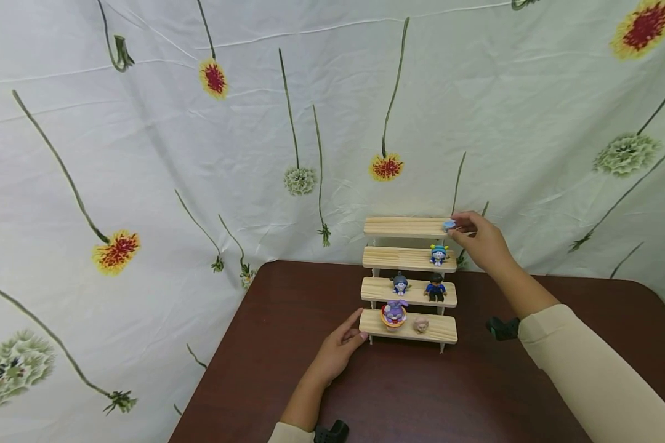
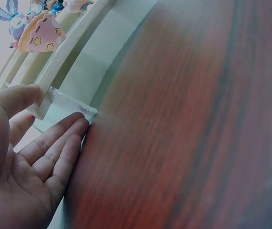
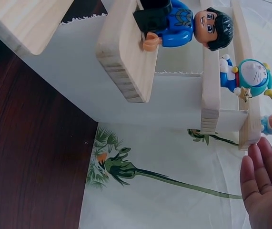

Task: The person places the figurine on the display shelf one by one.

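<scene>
A stepped wooden display stand (image 1: 407,226) holds small toy figures. At the right end of its top step, my right hand (image 1: 483,243) pinches a small light-blue figurine (image 1: 449,225) between thumb and fingers; most of it is hidden in the right wrist view. My left hand (image 1: 335,352) rests at the left end of the lowest step, thumb at the board's corner and fingers fairly straight beside the clear support (image 2: 74,102). Just below the right hand sits a figurine with a teal hood (image 1: 438,255). Near the left hand is a purple rabbit-eared figurine (image 1: 394,312).
On the third step sit a grey-hooded figurine (image 1: 400,283) and a black-haired toy man in blue (image 1: 435,288). A small pale head-shaped toy (image 1: 420,324) lies on the lowest step. The dark brown table (image 1: 421,394) meets a flower-printed cloth (image 1: 244,141) behind.
</scene>
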Demonstrator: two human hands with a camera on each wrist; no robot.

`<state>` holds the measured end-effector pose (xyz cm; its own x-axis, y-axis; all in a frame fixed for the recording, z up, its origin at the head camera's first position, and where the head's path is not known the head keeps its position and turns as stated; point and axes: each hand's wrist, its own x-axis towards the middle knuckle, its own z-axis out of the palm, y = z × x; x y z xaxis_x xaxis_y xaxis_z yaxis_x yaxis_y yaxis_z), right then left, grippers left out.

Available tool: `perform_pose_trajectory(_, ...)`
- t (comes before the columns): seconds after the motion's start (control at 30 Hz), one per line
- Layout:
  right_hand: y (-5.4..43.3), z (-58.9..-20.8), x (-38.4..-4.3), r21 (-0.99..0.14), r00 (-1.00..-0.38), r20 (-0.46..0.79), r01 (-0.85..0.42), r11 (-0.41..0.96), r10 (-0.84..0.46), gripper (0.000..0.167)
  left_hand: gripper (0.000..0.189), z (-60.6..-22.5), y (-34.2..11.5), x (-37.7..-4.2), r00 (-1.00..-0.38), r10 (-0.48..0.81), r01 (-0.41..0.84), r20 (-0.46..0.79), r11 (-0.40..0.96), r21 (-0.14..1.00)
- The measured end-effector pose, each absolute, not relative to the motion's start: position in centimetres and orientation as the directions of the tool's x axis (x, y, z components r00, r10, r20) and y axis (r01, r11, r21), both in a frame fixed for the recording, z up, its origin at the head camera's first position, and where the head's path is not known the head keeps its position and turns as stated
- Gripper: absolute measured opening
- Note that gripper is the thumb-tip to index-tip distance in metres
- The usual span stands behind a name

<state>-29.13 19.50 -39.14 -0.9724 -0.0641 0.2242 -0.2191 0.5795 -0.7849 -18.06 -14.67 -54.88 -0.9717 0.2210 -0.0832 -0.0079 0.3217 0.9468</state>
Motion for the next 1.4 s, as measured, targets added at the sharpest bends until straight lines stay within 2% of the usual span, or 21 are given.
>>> perform_pose_trajectory(0.6,21.0,-38.8,-26.8,-0.806,-0.956,0.294,-0.242,0.541,0.011,0.05,0.07,-54.7,-14.5,-18.0,-0.974,0.199,-0.047,-0.111,0.303,0.952)
perform_pose_trajectory(1.03,22.8,-39.5,-23.9,-0.821,-0.938,0.33,-0.228,0.523,0.109,0.042,0.064,-54.1,-13.9,-18.3,-0.989,0.126,-0.055,-0.073,0.141,0.988)
perform_pose_trajectory(1.17,23.2,-39.7,-22.6,-0.831,-0.941,0.32,-0.224,0.51,0.108,0.041,0.06,-53.5,-14.0,-18.2,-0.995,0.073,-0.048,-0.06,0.158,0.986)
perform_pose_trajectory(1.4,23.9,-40.4,-20.9,-0.823,-0.942,0.323,-0.232,0.518,0.092,0.038,0.054,-52.1,-14.5,-17.9,-0.999,0.025,0.035,0.031,0.201,0.979)
